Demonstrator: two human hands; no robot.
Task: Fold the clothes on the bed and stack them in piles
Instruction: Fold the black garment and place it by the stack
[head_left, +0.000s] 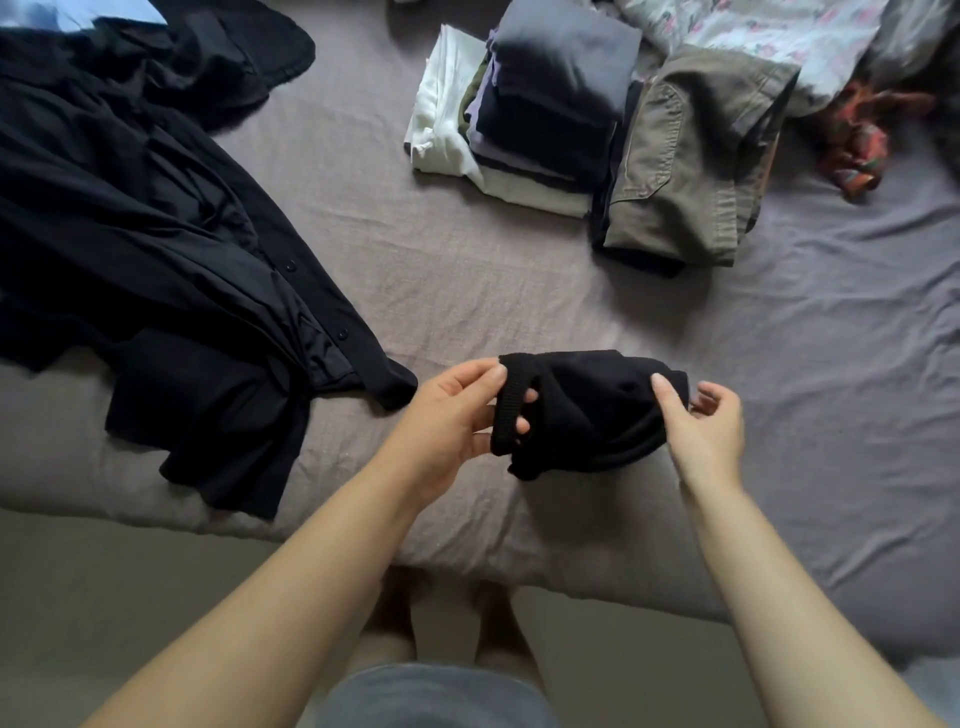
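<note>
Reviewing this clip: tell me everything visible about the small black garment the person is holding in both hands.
The small black garment is a dark, knit-looking piece with a ribbed band or strap along its left edge. It is bunched and partly folded, held just above the mauve bed sheet near the bed's front edge. The left hand pinches the ribbed band, fingers poking through an opening beside it; the right hand pinches the opposite end between thumb and fingers. What kind of garment it is cannot be told.
</note>
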